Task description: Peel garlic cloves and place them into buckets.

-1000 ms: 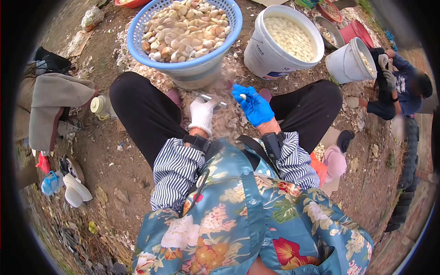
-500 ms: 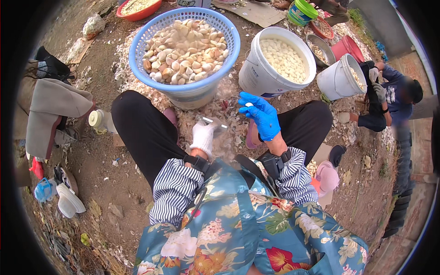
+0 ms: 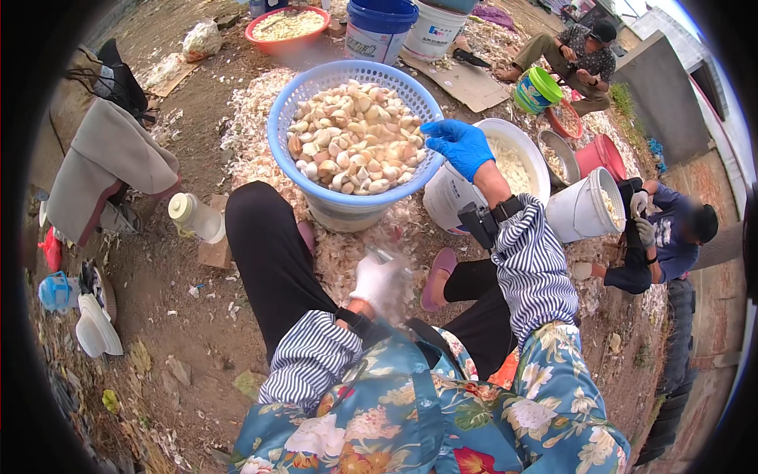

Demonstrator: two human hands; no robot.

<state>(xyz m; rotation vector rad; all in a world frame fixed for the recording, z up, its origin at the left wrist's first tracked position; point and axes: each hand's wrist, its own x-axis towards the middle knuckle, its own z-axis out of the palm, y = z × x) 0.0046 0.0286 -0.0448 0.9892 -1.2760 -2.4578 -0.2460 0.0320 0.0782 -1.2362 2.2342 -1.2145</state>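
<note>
My right hand (image 3: 462, 148), in a blue glove, is at the right rim of a blue perforated basket (image 3: 278, 130). Its fingers reach out toward unpeeled garlic cloves (image 3: 355, 138) heaped inside; nothing shows in them. Between my knees, my left hand (image 3: 376, 282) in a white glove is closed around a small knife (image 3: 382, 256), whose metal blade is blurred. Behind my right wrist stands a white bucket (image 3: 450, 193) of peeled garlic cloves (image 3: 512, 164), partly hidden by that hand and forearm.
Garlic skins (image 3: 264, 103) litter the ground. Another white bucket (image 3: 575, 212) stands at right, near a seated co-worker (image 3: 671, 229); a second person (image 3: 584, 59) sits farther back. A lidded jar (image 3: 196, 217) lies left of my knee. A red basin (image 3: 288, 43) and a blue bucket (image 3: 379, 35) are behind the basket.
My right hand has moved up from above my right knee to the basket rim, and the peeled clove it held no longer shows. My left hand stays low with the knife. The view has shifted.
</note>
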